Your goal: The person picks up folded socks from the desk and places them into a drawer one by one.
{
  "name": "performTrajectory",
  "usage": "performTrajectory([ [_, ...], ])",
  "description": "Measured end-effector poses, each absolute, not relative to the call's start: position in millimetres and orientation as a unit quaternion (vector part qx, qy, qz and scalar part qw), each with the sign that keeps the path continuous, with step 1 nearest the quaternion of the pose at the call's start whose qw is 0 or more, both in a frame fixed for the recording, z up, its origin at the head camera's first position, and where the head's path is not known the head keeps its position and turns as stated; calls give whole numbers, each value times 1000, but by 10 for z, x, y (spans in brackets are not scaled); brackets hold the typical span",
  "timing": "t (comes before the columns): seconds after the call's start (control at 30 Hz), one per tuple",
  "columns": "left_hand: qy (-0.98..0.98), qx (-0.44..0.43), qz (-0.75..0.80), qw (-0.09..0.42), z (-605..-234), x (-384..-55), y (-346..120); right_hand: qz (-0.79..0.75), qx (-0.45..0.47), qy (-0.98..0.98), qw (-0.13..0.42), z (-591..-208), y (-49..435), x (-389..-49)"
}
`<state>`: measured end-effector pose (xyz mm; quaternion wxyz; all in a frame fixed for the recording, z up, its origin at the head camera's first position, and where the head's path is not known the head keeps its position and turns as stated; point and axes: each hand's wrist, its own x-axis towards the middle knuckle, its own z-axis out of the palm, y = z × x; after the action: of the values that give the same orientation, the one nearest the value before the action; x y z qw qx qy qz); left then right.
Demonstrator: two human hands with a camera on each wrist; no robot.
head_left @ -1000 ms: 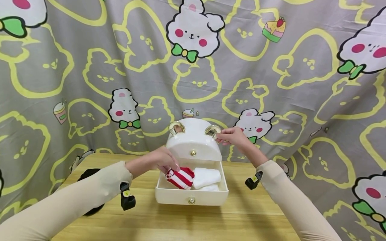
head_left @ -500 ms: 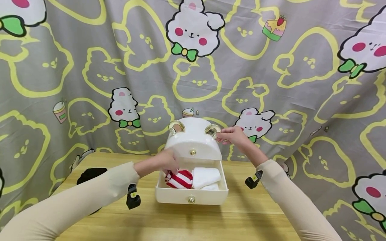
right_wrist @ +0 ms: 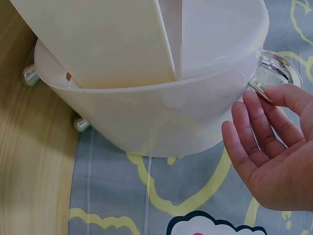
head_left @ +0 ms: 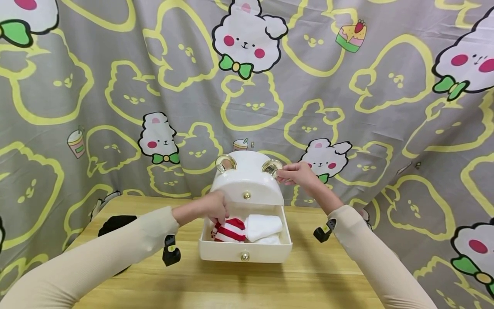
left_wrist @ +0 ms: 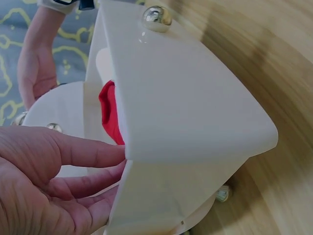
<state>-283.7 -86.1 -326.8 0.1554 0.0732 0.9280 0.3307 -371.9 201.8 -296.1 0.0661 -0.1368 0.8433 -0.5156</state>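
A white bear-shaped drawer box (head_left: pixel 248 182) with two gold ears stands on the table. Its lower drawer (head_left: pixel 247 253) is pulled out; the upper one is in. Inside lie a folded red-and-white striped cloth (head_left: pixel 231 229) on the left and a folded white cloth (head_left: pixel 264 227) on the right. My left hand (head_left: pixel 212 207) reaches over the drawer's left side, fingertips down at the striped cloth's left end. In the left wrist view the drawer walls hide those tips, so I cannot tell whether they pinch it. My right hand (right_wrist: pixel 281 137) pinches the rim of the right gold ear (right_wrist: pixel 279 68).
A black item (head_left: pixel 117 223) lies on the wooden table (head_left: pixel 247 287) at the left, partly behind my left sleeve. Behind the box hangs a grey curtain (head_left: pixel 254 107) printed with cartoon animals. The box has small gold feet (right_wrist: pixel 32 75).
My left hand has moved slightly right and deeper into the drawer from a pinch on the striped cloth, which has settled lower. My right hand has stayed at the ear.
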Motion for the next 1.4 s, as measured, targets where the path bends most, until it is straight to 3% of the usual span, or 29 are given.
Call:
performTrajectory([
  [0.3,900,99,368,212,-3169,-2872,-971,-520,-133,841,67,-2984,2022,-3713],
  [0.67,843,94,480,226,-2931,-2628,-1092,-525,-133,837,70,-3028,2035,-3737],
  [0.97,739,114,564,351,-3185,-2305,-1067,-514,-135,844,67,-3011,2043,-3753],
  [1.23,703,149,543,435,-3340,-2220,-1115,-516,-140,842,72,-3010,2048,-3757],
  [1.4,693,152,534,460,-3468,-2105,-1082,-518,-142,840,72,-2983,2049,-3767],
])
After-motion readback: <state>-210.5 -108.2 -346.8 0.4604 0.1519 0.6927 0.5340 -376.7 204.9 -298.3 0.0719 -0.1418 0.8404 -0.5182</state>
